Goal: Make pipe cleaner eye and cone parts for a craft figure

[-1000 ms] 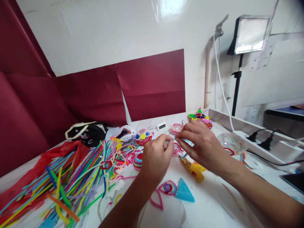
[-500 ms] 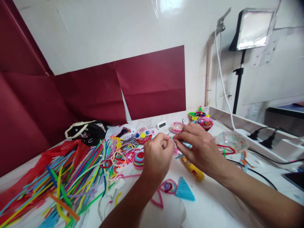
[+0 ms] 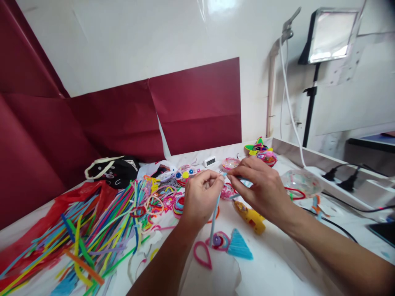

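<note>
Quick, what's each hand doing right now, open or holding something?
Left hand: closed, pinching a blue pipe cleaner.
Right hand: closed, also pinching blue pipe cleaner; whether it's the same piece, can't tell.

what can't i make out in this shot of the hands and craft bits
In the head view:
Pale blue fuzzy strip: upper part, partly hidden by the left hand.
Multicoloured striped round piece: right side, covered by the left hand.
White rectangular digital display: digits, too small to read.
Black flat rectangular object: far end, cut off by the right edge.
</note>
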A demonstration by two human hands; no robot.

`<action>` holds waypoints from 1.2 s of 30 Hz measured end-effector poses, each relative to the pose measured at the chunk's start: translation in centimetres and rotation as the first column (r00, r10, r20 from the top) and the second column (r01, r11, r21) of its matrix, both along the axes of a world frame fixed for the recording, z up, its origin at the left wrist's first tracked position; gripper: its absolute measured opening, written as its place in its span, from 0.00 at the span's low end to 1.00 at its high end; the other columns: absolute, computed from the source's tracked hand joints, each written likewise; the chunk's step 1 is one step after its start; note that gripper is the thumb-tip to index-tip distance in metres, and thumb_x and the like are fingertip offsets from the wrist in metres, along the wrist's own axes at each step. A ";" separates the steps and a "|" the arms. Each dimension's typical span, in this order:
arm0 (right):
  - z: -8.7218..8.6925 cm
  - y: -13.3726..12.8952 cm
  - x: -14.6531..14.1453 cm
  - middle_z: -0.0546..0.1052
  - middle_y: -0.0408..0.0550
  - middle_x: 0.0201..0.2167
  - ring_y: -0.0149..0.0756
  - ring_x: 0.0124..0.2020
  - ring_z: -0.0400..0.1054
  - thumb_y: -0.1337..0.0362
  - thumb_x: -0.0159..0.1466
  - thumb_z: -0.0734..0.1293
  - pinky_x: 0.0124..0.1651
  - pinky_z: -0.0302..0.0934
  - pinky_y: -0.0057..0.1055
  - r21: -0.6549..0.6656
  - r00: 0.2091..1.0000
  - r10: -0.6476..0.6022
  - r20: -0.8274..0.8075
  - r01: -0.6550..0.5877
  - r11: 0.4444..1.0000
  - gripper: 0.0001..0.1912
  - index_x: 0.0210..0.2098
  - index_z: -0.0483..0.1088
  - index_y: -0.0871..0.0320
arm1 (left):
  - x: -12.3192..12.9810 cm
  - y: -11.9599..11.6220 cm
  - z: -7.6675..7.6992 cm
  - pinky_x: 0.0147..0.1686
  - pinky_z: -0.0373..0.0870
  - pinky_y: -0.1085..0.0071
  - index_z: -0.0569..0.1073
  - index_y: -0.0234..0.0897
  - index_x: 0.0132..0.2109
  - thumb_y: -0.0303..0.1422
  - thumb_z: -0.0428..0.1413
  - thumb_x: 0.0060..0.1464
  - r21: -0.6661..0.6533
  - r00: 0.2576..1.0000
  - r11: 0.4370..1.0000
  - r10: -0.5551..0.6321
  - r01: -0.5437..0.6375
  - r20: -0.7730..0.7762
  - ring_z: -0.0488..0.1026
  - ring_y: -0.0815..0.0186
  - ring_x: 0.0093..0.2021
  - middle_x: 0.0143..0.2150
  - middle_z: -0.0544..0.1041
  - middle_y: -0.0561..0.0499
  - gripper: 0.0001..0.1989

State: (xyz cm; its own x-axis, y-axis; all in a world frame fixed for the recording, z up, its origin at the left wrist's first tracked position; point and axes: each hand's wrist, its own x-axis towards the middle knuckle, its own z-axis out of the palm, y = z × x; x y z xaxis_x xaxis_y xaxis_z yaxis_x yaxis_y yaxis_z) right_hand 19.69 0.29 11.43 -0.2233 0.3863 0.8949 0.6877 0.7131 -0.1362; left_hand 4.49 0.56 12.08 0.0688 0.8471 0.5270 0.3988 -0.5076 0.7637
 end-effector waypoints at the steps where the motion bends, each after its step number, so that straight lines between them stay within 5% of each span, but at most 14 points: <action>1: 0.1 0.0 0.0 0.70 0.50 0.25 0.37 0.31 0.63 0.70 0.61 0.62 0.35 0.59 0.35 0.006 1.000 -0.002 -0.003 0.002 1.000 0.08 0.29 0.72 0.63 | -0.2 0.0 0.1 0.25 0.59 0.77 0.73 0.34 0.27 0.32 0.54 0.49 -0.001 1.000 1.000 0.003 -0.003 -0.009 0.63 0.73 0.23 0.24 0.69 0.55 0.07; 10: -0.2 0.0 -0.2 0.70 0.50 0.25 0.37 0.30 0.62 0.70 0.61 0.62 0.35 0.59 0.36 0.054 1.000 0.007 -0.009 -0.006 0.999 0.08 0.28 0.72 0.63 | 0.2 -0.1 0.3 0.14 0.55 0.78 0.70 0.34 0.29 0.35 0.54 0.50 -0.295 0.974 0.939 -0.121 0.174 0.192 0.59 0.74 0.13 0.13 0.66 0.57 0.08; 29: -0.2 0.3 -0.2 0.71 0.49 0.25 0.37 0.31 0.63 0.69 0.61 0.62 0.37 0.59 0.36 -0.011 0.997 0.070 -0.030 -0.070 0.997 0.08 0.28 0.71 0.60 | 0.7 -0.3 -0.1 0.14 0.54 0.80 0.68 0.33 0.26 0.31 0.55 0.49 -0.259 0.939 0.938 -0.141 0.228 0.315 0.59 0.76 0.13 0.14 0.68 0.56 0.07; 33: -0.2 0.4 0.0 0.73 0.48 0.27 0.37 0.33 0.65 0.69 0.62 0.63 0.39 0.60 0.36 -0.117 0.991 0.109 -0.082 -0.118 0.986 0.07 0.29 0.71 0.59 | 0.5 0.0 -0.2 0.13 0.53 0.80 0.68 0.33 0.27 0.32 0.55 0.49 -0.277 0.934 0.931 -0.140 0.236 0.328 0.58 0.77 0.12 0.14 0.68 0.57 0.07; 36: -0.3 0.7 0.2 0.75 0.50 0.36 0.38 0.38 0.68 0.64 0.61 0.64 0.43 0.61 0.37 -0.263 0.972 0.124 -0.200 -0.176 0.949 0.08 0.39 0.72 0.58 | 0.1 0.4 -0.3 0.13 0.54 0.80 0.68 0.34 0.28 0.33 0.55 0.49 -0.253 0.926 0.942 -0.121 0.221 0.357 0.59 0.76 0.11 0.13 0.68 0.57 0.07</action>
